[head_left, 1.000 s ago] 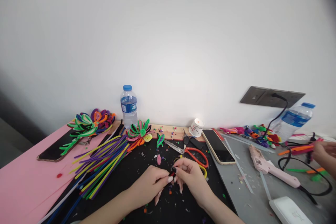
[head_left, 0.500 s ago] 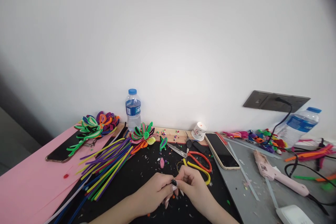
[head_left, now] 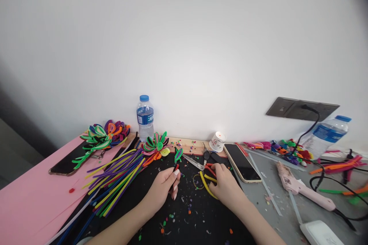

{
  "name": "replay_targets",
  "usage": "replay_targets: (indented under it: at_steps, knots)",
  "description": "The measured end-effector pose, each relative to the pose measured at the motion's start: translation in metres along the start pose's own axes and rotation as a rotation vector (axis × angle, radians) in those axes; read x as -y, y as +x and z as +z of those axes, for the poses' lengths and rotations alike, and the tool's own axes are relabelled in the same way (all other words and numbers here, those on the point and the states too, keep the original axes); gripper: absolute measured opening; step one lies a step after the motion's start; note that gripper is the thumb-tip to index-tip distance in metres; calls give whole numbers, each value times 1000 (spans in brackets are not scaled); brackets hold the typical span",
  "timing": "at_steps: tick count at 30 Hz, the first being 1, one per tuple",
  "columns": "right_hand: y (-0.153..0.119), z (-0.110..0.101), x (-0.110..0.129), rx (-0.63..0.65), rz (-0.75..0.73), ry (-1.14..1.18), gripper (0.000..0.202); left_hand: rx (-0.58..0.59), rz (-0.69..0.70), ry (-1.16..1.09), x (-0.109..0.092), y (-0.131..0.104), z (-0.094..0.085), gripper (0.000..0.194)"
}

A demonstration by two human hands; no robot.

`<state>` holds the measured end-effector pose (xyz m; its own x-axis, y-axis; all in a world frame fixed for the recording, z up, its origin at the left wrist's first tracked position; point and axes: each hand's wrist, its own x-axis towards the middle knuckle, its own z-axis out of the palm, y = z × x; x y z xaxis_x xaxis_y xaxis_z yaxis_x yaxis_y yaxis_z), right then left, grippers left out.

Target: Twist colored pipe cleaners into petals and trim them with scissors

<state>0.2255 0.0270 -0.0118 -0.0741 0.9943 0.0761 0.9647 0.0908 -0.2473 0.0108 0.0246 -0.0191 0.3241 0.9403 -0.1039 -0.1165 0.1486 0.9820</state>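
Observation:
My left hand [head_left: 169, 183] is closed in a pinch over the black mat [head_left: 184, 233]. A short red and dark piece of pipe cleaner [head_left: 176, 167] pokes out above its fingertips. My right hand [head_left: 224, 183] has its fingers curled on the handles of the scissors [head_left: 198, 165], which lie on the mat with blades pointing left. A red handle shows by the fingers and a yellow handle [head_left: 209, 188] by the thumb. Just ahead of my left hand lies a small green and purple pipe-cleaner leaf [head_left: 178, 155].
Pipe cleaners [head_left: 115, 183] and a pipe-cleaner flower [head_left: 156, 143] lie left, before a water bottle [head_left: 145, 118]. A paper cup [head_left: 217, 141] stands at the wall. A phone [head_left: 243, 162], a glue gun [head_left: 304, 191] and its cord occupy the right. Scraps dot the mat.
My hands, together before, have parted. The left moved up and left, covering where a pink piece lay. The right moved up and right onto the scissors' handles.

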Motion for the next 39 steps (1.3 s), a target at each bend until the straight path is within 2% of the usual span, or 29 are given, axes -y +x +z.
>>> replay_targets:
  at_steps: [5,9,12,17,21,27,33,39]
  knots:
    - [1,-4,1,71,81,0,22,-14,45,41,-1,1,-1,34]
    - [2,-16,4,20,103,52,5,-56,73,56,0,3,-5,34]
    - [0,-22,10,1,58,150,16,-96,97,66,4,6,-9,35]
    - [-9,-20,21,70,3,218,23,-143,120,109,9,6,-13,33]
    - [-17,-17,26,120,-34,215,27,-194,126,193,6,3,-13,33]
    - [-23,-15,30,219,-125,202,20,-278,203,412,0,-1,-15,32]
    - [-23,-17,29,224,-142,208,18,-322,258,491,-2,-1,-17,29]
    - [-25,-16,30,223,-136,202,21,-315,297,613,-2,-1,-18,28]
